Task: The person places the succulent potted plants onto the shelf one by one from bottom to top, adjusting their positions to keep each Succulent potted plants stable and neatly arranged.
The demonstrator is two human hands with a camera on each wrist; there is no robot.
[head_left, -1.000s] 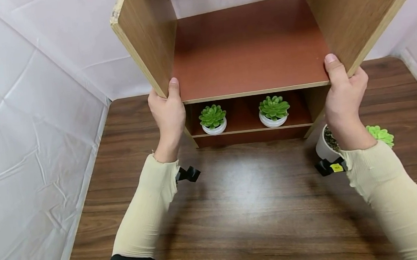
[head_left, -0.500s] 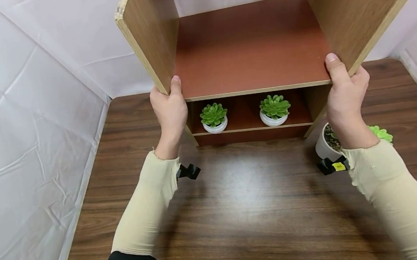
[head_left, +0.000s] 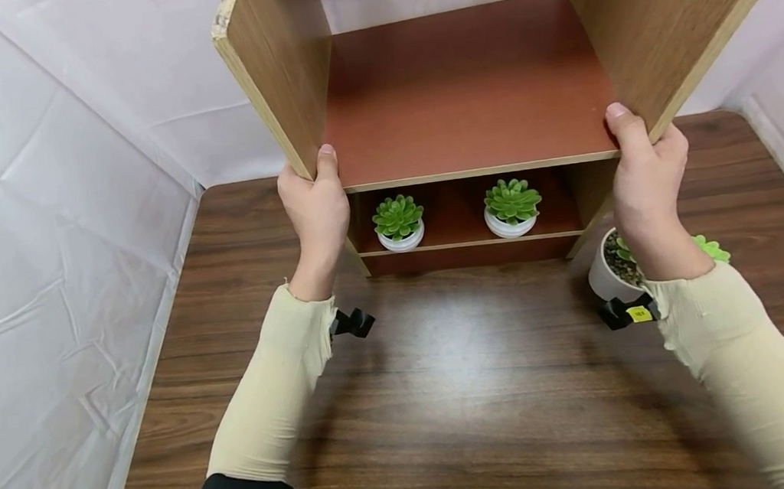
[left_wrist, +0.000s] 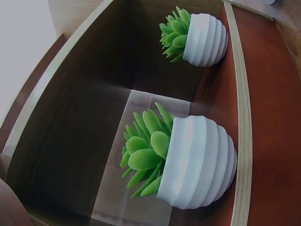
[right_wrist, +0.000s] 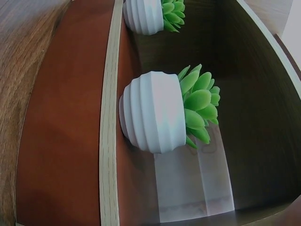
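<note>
In the head view a wooden shelf unit with a reddish-brown board stands at the back. My left hand grips its left side panel near the board's front corner, thumb on top. At the right corner my right hand holds the other side panel the same way. Below the board, two white ribbed pots with green succulents, the left one and the right one, sit on a lower shelf. Both pots also show in the wrist views, the nearer ones being a pot and a pot.
A larger white pot with a green plant stands on the dark wooden table, partly behind my right wrist. White sheeting covers the wall at the left and behind the shelf unit.
The view has shifted slightly. My hands keep their hold on the shelf unit, and the pots stand where they stood.
</note>
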